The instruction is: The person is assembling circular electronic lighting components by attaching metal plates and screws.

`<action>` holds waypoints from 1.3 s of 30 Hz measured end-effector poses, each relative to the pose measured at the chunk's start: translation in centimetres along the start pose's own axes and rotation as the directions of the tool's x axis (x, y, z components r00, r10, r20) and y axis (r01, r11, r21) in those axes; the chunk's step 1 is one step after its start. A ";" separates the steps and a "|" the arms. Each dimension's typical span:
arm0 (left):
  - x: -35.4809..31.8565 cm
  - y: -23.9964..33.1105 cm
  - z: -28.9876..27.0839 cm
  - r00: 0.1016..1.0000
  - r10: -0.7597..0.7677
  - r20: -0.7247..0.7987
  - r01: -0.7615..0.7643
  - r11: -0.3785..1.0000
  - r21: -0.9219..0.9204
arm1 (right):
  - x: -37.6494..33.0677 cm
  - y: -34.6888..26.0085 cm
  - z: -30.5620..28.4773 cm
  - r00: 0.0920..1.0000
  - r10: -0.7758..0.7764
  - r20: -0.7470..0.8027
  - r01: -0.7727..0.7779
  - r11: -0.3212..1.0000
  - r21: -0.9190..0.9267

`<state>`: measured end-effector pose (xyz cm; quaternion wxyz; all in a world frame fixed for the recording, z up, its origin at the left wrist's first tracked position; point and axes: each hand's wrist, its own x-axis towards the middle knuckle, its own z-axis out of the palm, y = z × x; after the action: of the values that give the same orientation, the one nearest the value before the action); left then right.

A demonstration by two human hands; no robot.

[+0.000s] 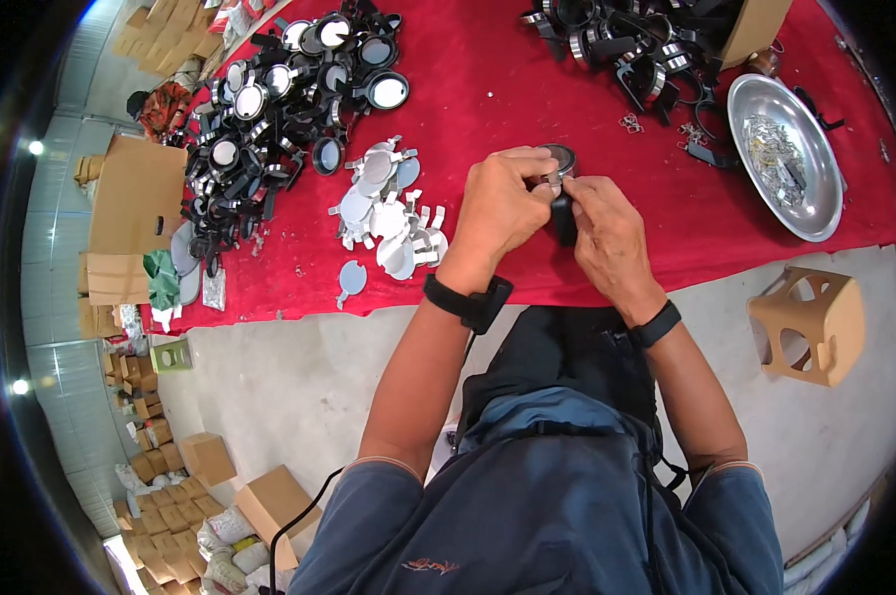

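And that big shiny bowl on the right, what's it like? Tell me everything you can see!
The bowl is round, wide and silvery, with a smooth, shiny inside that looks like metal. It stands open side up on the red cloth, toward the right side of the picture. Small, mostly silvery pieces lie heaped inside, covering part of the bottom. Neither the left hand nor the right hand touches it.

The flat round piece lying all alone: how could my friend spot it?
Find the red cloth-covered table, then the heap of flat, silvery, tabbed discs left of the person's left hand. Nearer the table's edge is one grey-blue, tabbed disc, lying apart while the others overlap.
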<state>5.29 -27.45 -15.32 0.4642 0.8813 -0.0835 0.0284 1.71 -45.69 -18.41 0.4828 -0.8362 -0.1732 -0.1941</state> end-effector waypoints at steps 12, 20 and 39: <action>-0.6 1.4 -2.2 0.980 0.028 0.199 -0.027 1.000 -0.006 | 4.9 13.0 -13.1 0.979 0.061 0.197 0.134 0.535 -0.834; -1.1 0.0 -1.3 0.989 0.081 0.127 -0.082 0.997 0.008 | 4.2 11.8 -13.5 0.980 0.021 0.200 0.164 0.488 -0.857; -1.2 -0.3 1.2 0.964 0.257 -0.065 -0.263 0.960 -0.097 | 3.0 1.6 -2.3 0.981 -0.072 0.180 0.114 0.964 -0.239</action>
<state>4.09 -28.12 -16.38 0.5042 0.8360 -0.1878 0.1077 4.70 -48.13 -17.11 0.3481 -0.8944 -0.2271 -0.1649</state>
